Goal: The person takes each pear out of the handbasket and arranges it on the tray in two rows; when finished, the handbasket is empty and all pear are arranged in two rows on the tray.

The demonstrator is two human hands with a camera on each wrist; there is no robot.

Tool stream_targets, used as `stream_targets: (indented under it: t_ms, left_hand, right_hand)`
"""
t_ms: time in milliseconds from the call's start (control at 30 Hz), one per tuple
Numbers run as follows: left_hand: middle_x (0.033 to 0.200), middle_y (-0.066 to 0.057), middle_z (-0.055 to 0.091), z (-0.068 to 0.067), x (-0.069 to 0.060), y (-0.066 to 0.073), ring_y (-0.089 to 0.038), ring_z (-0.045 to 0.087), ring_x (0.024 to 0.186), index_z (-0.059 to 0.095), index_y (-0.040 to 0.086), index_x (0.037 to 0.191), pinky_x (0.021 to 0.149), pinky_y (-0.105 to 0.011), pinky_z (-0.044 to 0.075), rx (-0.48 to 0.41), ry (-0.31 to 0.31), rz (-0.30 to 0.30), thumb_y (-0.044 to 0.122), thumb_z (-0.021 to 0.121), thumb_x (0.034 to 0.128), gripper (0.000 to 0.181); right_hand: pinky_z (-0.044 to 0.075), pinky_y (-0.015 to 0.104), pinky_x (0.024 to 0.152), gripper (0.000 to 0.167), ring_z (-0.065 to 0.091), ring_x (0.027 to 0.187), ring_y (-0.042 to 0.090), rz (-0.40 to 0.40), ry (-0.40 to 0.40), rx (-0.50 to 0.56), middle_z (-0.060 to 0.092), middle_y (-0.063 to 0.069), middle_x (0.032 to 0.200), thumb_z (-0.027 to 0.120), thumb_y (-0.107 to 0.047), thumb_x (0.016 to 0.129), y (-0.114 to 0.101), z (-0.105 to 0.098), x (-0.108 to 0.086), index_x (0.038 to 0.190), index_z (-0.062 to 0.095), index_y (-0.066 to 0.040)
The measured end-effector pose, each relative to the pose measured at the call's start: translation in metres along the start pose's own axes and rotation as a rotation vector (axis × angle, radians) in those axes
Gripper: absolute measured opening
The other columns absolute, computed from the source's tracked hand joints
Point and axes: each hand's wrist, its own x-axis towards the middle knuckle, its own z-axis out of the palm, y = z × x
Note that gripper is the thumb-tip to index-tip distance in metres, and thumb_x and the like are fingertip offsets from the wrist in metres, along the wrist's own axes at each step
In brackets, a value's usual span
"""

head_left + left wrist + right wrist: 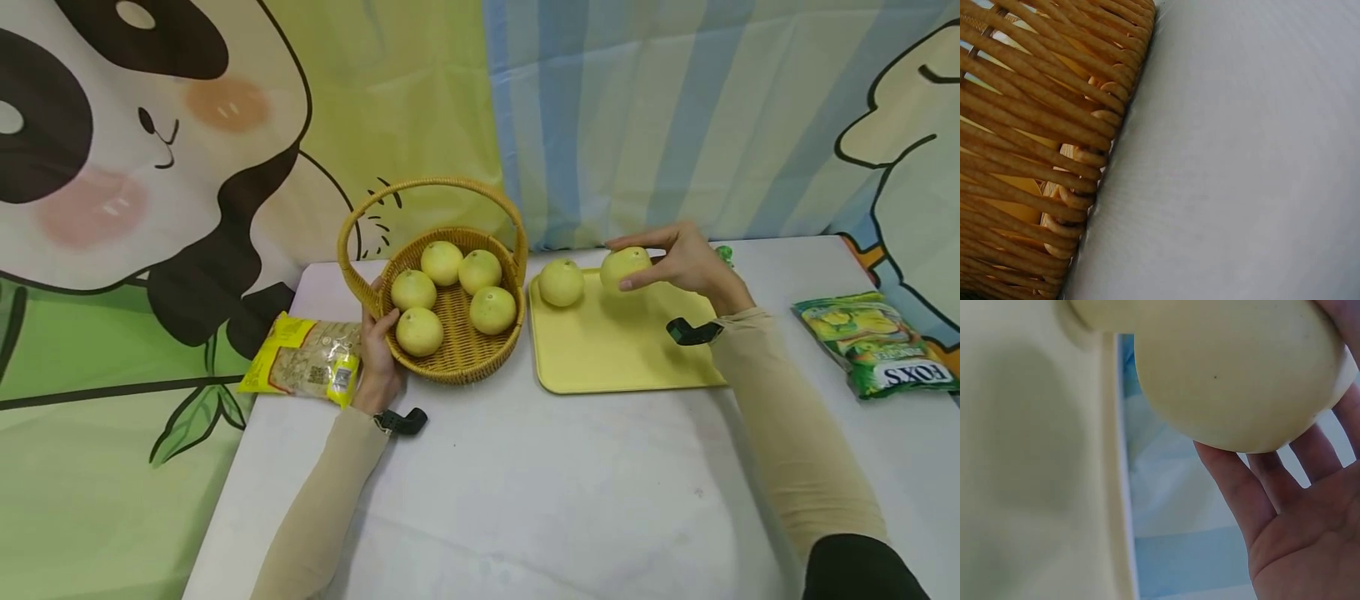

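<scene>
My right hand (690,265) holds a pale yellow-green round fruit (618,267) between thumb and fingers, above a yellow tray (600,358). In the right wrist view, the fingers curve around that fruit (1235,375). A similar fruit (561,282) sits at the tray's far left corner. To the left stands a woven basket (453,372) with a tall arched handle (431,183). Several of the same fruits (492,310) lie in it. My left hand (380,367) grips the basket's left side, thumb at the rim. The left wrist view shows the basket's weave (1041,106), without the hand.
A yellow-and-clear snack bag (307,354) lies left of the basket, behind my left hand. At the far right is a green Foxs packet (877,342). A small green object (723,254) shows past my right wrist. Printed curtains (637,108) hang behind the white table (510,492).
</scene>
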Motion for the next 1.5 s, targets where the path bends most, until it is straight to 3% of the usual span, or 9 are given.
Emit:
stream_targets:
  t_ms: [67, 200, 367, 533, 600, 800, 967, 1233, 1500]
  left_hand:
    - [0.168, 0.004, 0.036, 0.000, 0.000, 0.000, -0.018, 0.037, 0.154, 0.038, 0.033, 0.163, 0.131, -0.043, 0.028, -0.009, -0.004, 0.005, 0.014, 0.045, 0.1084, 0.058]
    - [0.167, 0.004, 0.037, 0.000, 0.000, 0.000, -0.019, 0.039, 0.153, 0.039, 0.033, 0.162, 0.130, -0.044, 0.029, -0.015, -0.006, 0.009, 0.013, 0.045, 0.1079, 0.058]
    - [0.168, 0.004, 0.035, -0.001, 0.000, 0.000, -0.018, 0.037, 0.153, 0.038, 0.032, 0.163, 0.131, -0.044, 0.028, -0.019, -0.007, 0.004, 0.013, 0.045, 0.1081, 0.059]
    - [0.168, 0.004, 0.036, -0.001, 0.000, 0.000, -0.018, 0.037, 0.154, 0.038, 0.033, 0.163, 0.131, -0.044, 0.028, -0.040, -0.016, 0.009, 0.013, 0.046, 0.1080, 0.059]
    - [0.168, 0.004, 0.037, -0.001, 0.001, -0.001, -0.018, 0.037, 0.154, 0.039, 0.033, 0.163, 0.131, -0.043, 0.027, -0.034, -0.010, 0.008, 0.014, 0.047, 0.1078, 0.059]
    - [0.169, 0.004, 0.035, -0.002, 0.002, -0.003, -0.016, 0.034, 0.156, 0.039, 0.035, 0.163, 0.132, -0.042, 0.025, -0.012, 0.002, 0.006, 0.015, 0.048, 0.1076, 0.060]
    - [0.168, 0.004, 0.036, -0.001, 0.001, -0.003, -0.017, 0.036, 0.155, 0.038, 0.032, 0.164, 0.132, -0.042, 0.027, -0.034, -0.007, 0.015, 0.014, 0.047, 0.1083, 0.059]
    - [0.168, 0.004, 0.036, -0.002, 0.001, -0.003, -0.017, 0.036, 0.155, 0.038, 0.031, 0.164, 0.131, -0.041, 0.028, -0.024, -0.006, 0.018, 0.014, 0.046, 0.1085, 0.058]
    - [0.167, 0.004, 0.039, -0.002, 0.001, -0.003, -0.018, 0.038, 0.154, 0.039, 0.031, 0.163, 0.131, -0.043, 0.029, -0.030, -0.012, 0.016, 0.014, 0.047, 0.1083, 0.058]
  right_hand:
    - [0.054, 0.022, 0.068, 0.055, 0.068, 0.112, 0.007, 0.024, -0.004, -0.004, 0.076, 0.006, 0.133, 0.094, -0.006, 0.078, 0.007, 0.002, 0.003, 0.130, 0.076, -0.005]
    - [0.056, 0.019, 0.089, 0.057, 0.061, 0.137, 0.018, 0.049, -0.022, -0.001, 0.071, 0.012, 0.139, 0.094, -0.009, 0.080, 0.022, 0.006, 0.009, 0.133, 0.074, -0.004]
    - [0.054, 0.019, 0.099, 0.057, 0.057, 0.142, 0.025, 0.069, -0.040, 0.009, 0.071, 0.010, 0.140, 0.094, -0.009, 0.079, 0.036, 0.012, 0.016, 0.133, 0.075, -0.005]
    - [0.047, 0.045, 0.119, 0.060, 0.055, 0.144, 0.024, 0.096, -0.058, 0.006, 0.071, 0.009, 0.141, 0.095, -0.011, 0.079, 0.041, 0.016, 0.019, 0.134, 0.073, -0.005]
    - [0.044, 0.051, 0.121, 0.060, 0.054, 0.145, 0.025, 0.100, -0.062, -0.009, 0.071, 0.008, 0.142, 0.095, -0.013, 0.079, 0.041, 0.017, 0.019, 0.135, 0.073, -0.006]
    - [0.053, 0.034, 0.107, 0.062, 0.056, 0.142, 0.024, 0.134, -0.086, -0.066, 0.067, 0.006, 0.147, 0.092, -0.020, 0.083, 0.041, 0.018, 0.021, 0.141, 0.070, -0.013]
    - [0.051, 0.034, 0.106, 0.064, 0.057, 0.139, 0.023, 0.145, -0.113, -0.093, 0.065, 0.004, 0.150, 0.092, -0.024, 0.085, 0.040, 0.017, 0.022, 0.144, 0.068, -0.016]
    - [0.052, 0.017, 0.094, 0.066, 0.059, 0.134, 0.017, 0.128, -0.122, -0.077, 0.062, 0.008, 0.153, 0.089, -0.018, 0.087, 0.039, 0.017, 0.021, 0.147, 0.064, -0.011]
    - [0.043, 0.048, 0.121, 0.071, 0.045, 0.151, 0.029, 0.116, -0.141, -0.029, 0.053, 0.016, 0.160, 0.086, -0.014, 0.090, 0.036, 0.014, 0.017, 0.155, 0.056, -0.012]
